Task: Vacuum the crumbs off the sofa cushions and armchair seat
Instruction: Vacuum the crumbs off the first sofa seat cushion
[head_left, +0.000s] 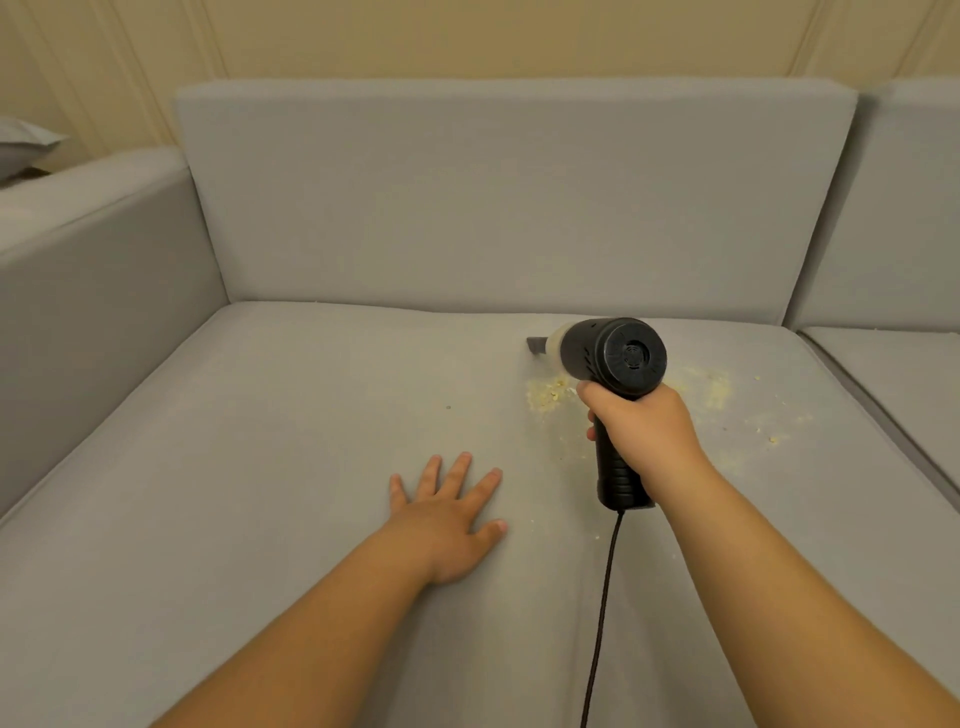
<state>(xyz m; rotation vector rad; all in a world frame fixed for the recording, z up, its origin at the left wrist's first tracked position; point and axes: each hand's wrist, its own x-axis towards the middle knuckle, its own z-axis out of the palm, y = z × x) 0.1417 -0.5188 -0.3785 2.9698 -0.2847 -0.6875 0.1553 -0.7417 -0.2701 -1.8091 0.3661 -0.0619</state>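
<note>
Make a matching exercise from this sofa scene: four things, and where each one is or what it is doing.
Things:
1. left hand
2. right hand
3. crumbs
4. cord

States:
A. scattered on the seat cushion
B. hangs from the handle's bottom
C. lies flat on the cushion
D. grips the vacuum

Pairs: 1-C, 2-D, 3-A, 4-B

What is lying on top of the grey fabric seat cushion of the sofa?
On the grey seat cushion lie pale yellow crumbs and the flat left hand. The black handheld vacuum and right hand hide whatever lies beneath them.
</note>
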